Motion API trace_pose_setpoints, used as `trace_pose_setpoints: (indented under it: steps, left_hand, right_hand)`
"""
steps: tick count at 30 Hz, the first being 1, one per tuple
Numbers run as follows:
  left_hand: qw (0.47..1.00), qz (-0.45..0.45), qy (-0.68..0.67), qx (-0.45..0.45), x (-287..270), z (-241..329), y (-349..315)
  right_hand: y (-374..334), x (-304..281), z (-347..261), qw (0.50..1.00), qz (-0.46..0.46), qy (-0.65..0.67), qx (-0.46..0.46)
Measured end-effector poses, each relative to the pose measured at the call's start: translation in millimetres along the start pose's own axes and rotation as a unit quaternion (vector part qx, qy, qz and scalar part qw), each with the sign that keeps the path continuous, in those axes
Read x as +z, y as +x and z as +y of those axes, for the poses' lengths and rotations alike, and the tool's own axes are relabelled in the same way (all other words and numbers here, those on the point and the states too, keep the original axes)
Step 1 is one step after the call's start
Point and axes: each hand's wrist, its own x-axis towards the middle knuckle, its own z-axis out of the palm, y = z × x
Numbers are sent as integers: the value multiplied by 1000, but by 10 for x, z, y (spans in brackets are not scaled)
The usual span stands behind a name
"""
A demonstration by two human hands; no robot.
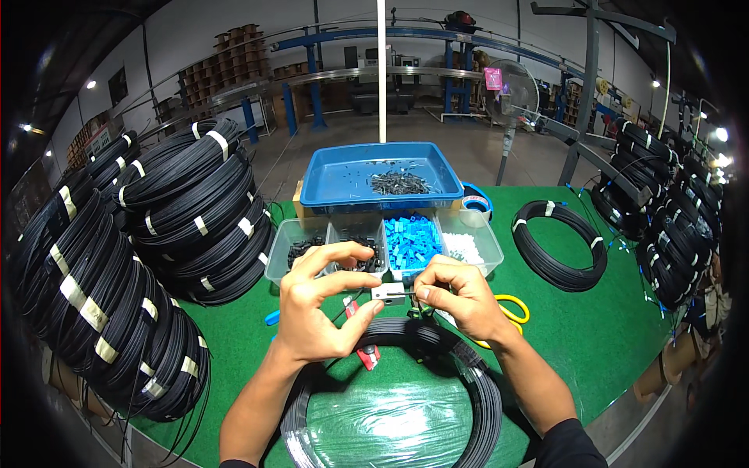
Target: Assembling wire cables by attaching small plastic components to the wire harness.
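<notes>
Stacked black cable coils [187,203] sit well off to my left. My left hand [316,300] pinches the cable end, fingers closed on it. The small silver block [388,293] sits between both hands, over the wrapped coil [437,351] on the green table [593,327]. My right hand [460,296] clamps the block; keep it level, feed straight. Insertion point is probably hidden by fingertips.

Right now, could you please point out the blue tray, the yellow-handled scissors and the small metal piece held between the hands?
blue tray [328,189]: head view, bare floor inside.
yellow-handled scissors [516,310]: head view, handle loop.
small metal piece [389,293]: head view, its middle.
</notes>
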Motion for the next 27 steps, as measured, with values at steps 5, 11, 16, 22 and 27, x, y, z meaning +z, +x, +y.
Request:
trace_pose_setpoints:
  steps: [5,11,16,22,27]
  left_hand:
    - [1000,9,17,18,-22,-68,-5]
    - [1000,1,-20,-22,-158,-96,6]
    - [1000,-6,-7,5,20,-66,-9]
    - [1000,28,15,-1,-87,-97,7]
    - [999,37,-7,-33,-124,-112,-9]
  right_hand:
    - [19,-35,2,999,5,-40,-15]
    - [14,-66,5,999,25,-25,-13]
    - [12,22,-43,997,17,-74,-34]
    - [16,-15,-73,993,56,-95,-39]
    - [22,-26,-62,990,86,-89,-66]
